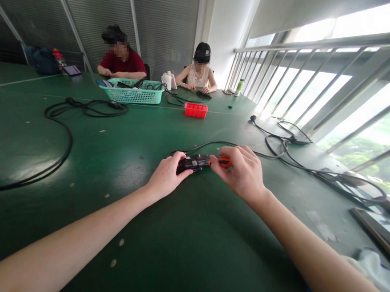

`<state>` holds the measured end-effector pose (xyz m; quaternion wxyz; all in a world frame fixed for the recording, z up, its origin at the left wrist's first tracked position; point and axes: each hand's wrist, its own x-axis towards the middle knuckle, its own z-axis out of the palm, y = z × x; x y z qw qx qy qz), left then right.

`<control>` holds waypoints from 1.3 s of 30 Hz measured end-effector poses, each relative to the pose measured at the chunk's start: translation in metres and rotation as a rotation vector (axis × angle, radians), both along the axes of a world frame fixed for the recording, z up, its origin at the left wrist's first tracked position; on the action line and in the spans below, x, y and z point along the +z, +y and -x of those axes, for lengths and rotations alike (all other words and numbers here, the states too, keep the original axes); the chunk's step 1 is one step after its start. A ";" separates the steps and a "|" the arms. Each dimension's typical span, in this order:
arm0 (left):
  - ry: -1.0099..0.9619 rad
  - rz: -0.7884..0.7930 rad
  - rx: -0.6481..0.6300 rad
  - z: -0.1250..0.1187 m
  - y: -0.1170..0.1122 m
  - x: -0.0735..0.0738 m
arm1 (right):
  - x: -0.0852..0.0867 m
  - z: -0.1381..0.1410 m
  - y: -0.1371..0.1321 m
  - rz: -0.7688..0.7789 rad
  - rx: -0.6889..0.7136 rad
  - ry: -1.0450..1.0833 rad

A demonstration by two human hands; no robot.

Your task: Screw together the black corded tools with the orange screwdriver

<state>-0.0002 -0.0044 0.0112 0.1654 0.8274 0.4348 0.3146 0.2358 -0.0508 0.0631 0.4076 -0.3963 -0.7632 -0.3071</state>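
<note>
From the left hand (169,173), room over the bench (112,176) runs toward nine o'clock until a looped cable (71,141); a basket (136,95) blocks eleven, a red box (195,111) half past twelve.

Bright glare from right-side window (360,19); stretched edges

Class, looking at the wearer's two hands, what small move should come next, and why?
Probably tighten the left hand to steady the black device: it holds one end, while the right hand grips an orange-handled tool at the other.
</note>
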 end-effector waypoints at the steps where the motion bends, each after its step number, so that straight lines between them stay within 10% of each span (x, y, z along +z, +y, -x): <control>1: 0.002 0.003 0.004 0.000 0.000 0.000 | -0.001 0.000 0.000 0.021 0.000 0.033; 27: 0.065 -0.096 0.003 -0.003 -0.002 0.000 | -0.010 0.027 -0.016 0.119 0.254 0.013; 39: 0.066 -0.150 0.003 -0.003 -0.004 0.000 | 0.001 0.005 -0.016 -0.018 -0.112 0.312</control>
